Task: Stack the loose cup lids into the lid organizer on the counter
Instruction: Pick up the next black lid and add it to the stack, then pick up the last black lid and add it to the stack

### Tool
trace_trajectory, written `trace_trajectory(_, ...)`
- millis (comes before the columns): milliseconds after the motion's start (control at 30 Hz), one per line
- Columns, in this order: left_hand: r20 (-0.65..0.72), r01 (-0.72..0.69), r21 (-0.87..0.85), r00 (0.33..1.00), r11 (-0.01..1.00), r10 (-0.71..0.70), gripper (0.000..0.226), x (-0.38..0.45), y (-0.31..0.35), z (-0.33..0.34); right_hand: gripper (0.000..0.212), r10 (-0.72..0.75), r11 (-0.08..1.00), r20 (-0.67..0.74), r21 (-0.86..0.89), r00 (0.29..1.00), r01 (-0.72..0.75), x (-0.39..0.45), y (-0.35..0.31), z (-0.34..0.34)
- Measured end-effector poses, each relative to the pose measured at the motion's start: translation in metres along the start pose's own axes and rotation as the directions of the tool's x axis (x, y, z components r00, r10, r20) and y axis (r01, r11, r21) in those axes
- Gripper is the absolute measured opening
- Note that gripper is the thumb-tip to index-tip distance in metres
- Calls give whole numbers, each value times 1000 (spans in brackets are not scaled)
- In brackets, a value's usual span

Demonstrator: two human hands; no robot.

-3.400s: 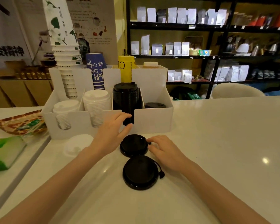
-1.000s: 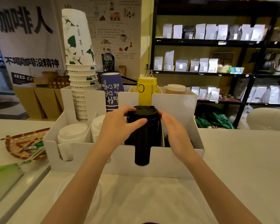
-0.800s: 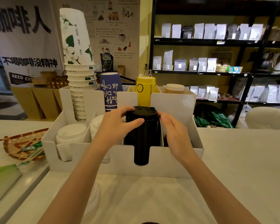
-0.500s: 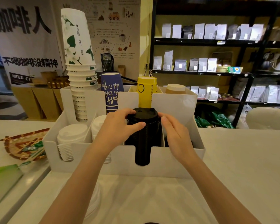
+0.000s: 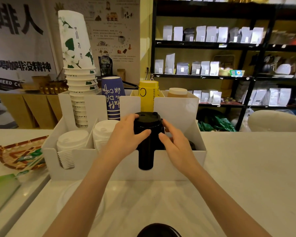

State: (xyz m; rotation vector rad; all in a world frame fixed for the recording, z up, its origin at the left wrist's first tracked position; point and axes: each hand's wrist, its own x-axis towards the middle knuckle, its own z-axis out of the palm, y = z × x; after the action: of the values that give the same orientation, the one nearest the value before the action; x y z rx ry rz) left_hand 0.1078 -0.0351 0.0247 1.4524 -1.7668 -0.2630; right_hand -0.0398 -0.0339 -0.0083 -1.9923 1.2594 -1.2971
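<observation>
- At the front of the white lid organizer [image 5: 178,165], in its third bay counting from the left end, we have both hands on the black lid stack [image 5: 146,139], which rises well above the organizer's front wall and shows through the slot cut in that wall.
- Our left hand [image 5: 125,135] wraps the stack's left side, fingers curled round the top lid and thumb pressed across the front; it is closed on the stack.
- Our right hand [image 5: 175,144] sits against the stack's right side with the fingers loosely curved and only the tips touching; we judge it a steadying touch, not a full grip.
- Left of the stack, in the same organizer, stand two white lid stacks [image 5: 72,142]; behind it are upturned paper cups.
- Nearer to us than the organizer, a loose black lid [image 5: 158,230] lies on the counter [image 5: 246,168] at the frame's bottom edge, and a pale lid [image 5: 79,199] shows faintly beside our left forearm, so the job looks unfinished.
- Risks as we see them: the stack is tall, so a sideways push from either hand could lean it against the divider or topple it forward over the low wall.
- If the top lid is seated crooked, pressing down may wedge it or pop it off.
- Pulling our hands away quickly could drag the top lid with them.
</observation>
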Motion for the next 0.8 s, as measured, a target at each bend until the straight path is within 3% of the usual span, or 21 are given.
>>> trace_trajectory(167, -55, -30, 128, 998, 991, 38, 70, -14, 6, 17, 51, 28, 1000, -31, -13, 999, -28, -32, -9, -11)
trace_trajectory(433, -91, -129, 173, 985, 976, 146, 67, -45, -2, 30, 51, 28, 989, 73, -145, 997, -18, -115, -5, -21)
trace_trajectory(600, 58, -202, 149, 979, 968, 196, 65, -85, -11, 38, 50, 139, 978, 97, -167, 986, -122, -156, -1, -26)
trace_trajectory(800, 331, -176, -6, 929, 984, 168, 62, -142, -15, 35, 47, 248, 963, 135, -141, 959, -229, -187, -4, -25)
